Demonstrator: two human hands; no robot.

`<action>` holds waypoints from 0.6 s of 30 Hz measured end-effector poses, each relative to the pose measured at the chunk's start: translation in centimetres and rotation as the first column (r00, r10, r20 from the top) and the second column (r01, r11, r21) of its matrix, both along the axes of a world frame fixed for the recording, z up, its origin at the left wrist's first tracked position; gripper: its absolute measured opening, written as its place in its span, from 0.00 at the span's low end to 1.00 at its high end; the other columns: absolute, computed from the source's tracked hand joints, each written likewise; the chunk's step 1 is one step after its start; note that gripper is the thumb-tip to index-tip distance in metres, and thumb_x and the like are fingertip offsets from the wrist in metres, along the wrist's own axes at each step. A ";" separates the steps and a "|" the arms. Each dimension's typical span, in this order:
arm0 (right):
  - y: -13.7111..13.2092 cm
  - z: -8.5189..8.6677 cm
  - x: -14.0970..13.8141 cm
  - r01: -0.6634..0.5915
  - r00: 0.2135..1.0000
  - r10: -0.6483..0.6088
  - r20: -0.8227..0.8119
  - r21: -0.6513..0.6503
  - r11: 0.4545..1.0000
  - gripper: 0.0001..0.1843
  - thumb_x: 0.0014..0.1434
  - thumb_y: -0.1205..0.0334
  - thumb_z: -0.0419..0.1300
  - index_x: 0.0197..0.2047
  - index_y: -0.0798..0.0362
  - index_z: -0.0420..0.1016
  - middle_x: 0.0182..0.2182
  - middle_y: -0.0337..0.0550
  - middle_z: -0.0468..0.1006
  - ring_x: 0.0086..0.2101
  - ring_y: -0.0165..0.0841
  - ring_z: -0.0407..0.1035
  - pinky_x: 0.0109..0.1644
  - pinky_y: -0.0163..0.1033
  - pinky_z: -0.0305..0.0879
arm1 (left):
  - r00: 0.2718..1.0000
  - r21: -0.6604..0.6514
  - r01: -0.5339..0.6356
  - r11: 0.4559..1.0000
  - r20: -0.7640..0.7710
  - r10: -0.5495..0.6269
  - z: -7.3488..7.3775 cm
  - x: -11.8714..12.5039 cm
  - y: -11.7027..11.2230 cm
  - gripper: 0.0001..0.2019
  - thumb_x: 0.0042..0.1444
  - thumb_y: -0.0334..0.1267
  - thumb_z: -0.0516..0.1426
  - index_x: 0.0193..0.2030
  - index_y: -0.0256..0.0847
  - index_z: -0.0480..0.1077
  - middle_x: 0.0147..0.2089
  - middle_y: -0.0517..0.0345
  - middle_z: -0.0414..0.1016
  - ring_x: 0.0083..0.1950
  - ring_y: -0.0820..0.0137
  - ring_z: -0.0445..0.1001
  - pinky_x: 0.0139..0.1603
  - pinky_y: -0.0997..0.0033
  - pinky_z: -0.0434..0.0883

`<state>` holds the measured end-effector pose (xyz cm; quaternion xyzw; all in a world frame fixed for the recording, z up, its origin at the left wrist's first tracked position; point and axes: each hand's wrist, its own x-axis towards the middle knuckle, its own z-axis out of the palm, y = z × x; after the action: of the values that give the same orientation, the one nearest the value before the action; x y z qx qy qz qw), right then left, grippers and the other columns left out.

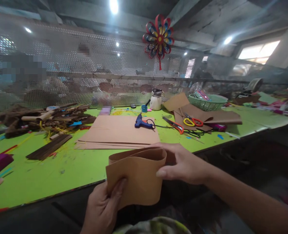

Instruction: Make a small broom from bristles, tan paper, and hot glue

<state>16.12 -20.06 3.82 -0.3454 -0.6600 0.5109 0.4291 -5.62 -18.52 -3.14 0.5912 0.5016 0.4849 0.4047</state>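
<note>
Brown paper [141,183] crosswise, rounded bend [162,162] rightward

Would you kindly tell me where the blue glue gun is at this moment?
In the head view, the blue glue gun lies near the middle, on the right-hand part of the stacked brown sheets, left of the orange-handled cutter.

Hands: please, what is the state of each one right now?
Left hand: closed, holding the folded brown sheet at its left edge.
Right hand: holding the same sheet around its rounded right end; fingertips partly hidden.
</note>
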 end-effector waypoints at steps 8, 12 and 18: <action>0.2 -3.1 -2.2 0.295 0.933 -0.296 -0.205 -0.039 0.955 0.14 0.50 0.56 0.67 0.39 0.56 0.79 0.36 0.42 0.81 0.33 0.31 0.74 0.37 0.35 0.73 | 0.996 -0.122 0.032 0.992 0.084 -0.021 -0.1 -0.3 -0.5 0.25 0.42 0.60 0.61 0.28 0.34 0.75 0.25 0.52 0.74 0.28 0.62 0.72 0.23 0.74 0.69; -0.1 -3.5 -2.5 0.337 0.919 -0.336 -0.206 -0.030 0.941 0.16 0.49 0.53 0.68 0.36 0.57 0.78 0.34 0.43 0.81 0.32 0.32 0.74 0.34 0.35 0.73 | 0.990 -0.176 0.025 0.984 0.138 0.000 -0.2 0.0 -0.5 0.26 0.43 0.60 0.61 0.29 0.33 0.75 0.25 0.52 0.74 0.27 0.63 0.72 0.21 0.75 0.68; -0.7 -4.8 -3.7 0.271 0.922 -0.293 -0.253 -0.118 0.955 0.22 0.44 0.56 0.71 0.43 0.53 0.75 0.40 0.44 0.81 0.38 0.36 0.75 0.41 0.40 0.74 | 0.996 -0.086 -0.006 0.996 0.092 0.014 -0.3 0.2 -0.3 0.26 0.42 0.60 0.61 0.29 0.34 0.76 0.26 0.51 0.75 0.31 0.60 0.73 0.26 0.73 0.72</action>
<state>12.39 -20.72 -0.97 -0.3815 -0.5181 0.5119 0.5692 -5.41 -18.85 -3.42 0.5473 0.5057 0.4920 0.4502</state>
